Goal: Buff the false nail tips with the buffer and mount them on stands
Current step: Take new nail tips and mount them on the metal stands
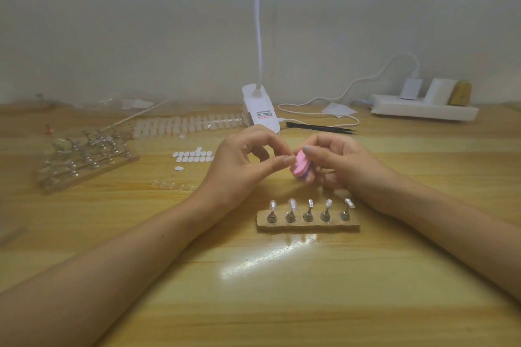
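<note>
Pink foam buffer block (299,168), gripped by my right hand (342,165), meets the pinched fingers (283,161) of my left hand (239,162), presumably steadying an unseen false nail tip for buffing.

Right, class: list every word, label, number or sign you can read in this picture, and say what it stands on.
Label on the white lamp base: rows of black print and a red strip, too small and blurred to read.
Power strip, pink buffer: no writing visible.
</note>
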Demonstrator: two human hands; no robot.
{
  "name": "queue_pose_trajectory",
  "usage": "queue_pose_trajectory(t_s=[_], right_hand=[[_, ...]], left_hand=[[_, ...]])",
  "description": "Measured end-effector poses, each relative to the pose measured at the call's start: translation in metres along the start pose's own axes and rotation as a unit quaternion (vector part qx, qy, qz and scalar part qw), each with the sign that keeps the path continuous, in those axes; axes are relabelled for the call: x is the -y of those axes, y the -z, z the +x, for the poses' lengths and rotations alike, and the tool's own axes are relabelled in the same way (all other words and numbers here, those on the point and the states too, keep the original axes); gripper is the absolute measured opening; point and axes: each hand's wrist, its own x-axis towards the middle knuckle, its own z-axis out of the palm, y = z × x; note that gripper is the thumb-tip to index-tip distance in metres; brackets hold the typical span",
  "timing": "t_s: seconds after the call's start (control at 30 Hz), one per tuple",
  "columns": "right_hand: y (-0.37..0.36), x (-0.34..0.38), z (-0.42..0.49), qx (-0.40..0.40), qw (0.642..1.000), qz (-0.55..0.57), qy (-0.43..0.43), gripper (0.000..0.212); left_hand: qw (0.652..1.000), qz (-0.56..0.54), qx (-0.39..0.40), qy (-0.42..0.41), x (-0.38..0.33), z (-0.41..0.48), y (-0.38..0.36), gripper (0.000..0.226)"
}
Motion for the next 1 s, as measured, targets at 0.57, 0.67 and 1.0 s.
queue_pose_trajectory(t_s=[0.57,0.67,1.0], right_hand=[[-0.001,0.058,-0.024,0.022,0.940,-0.303,0.157,0.028],[-0.009,0.056,-0.034,-0.034,0.921,-0.336,0.195,0.024],[-0.022,0.052,-0.060,-0.169,0.925,-0.288,0.181,0.020]], left_hand=[[0.980,-0.101,0.090,0.145,-0.022,0.001,0.007,0.021],[0.976,-0.109,0.107,0.154,-0.025,0.002,0.007,0.020],[0.989,-0.003,0.132,0.073,-0.049,0.009,0.015,0.034]])
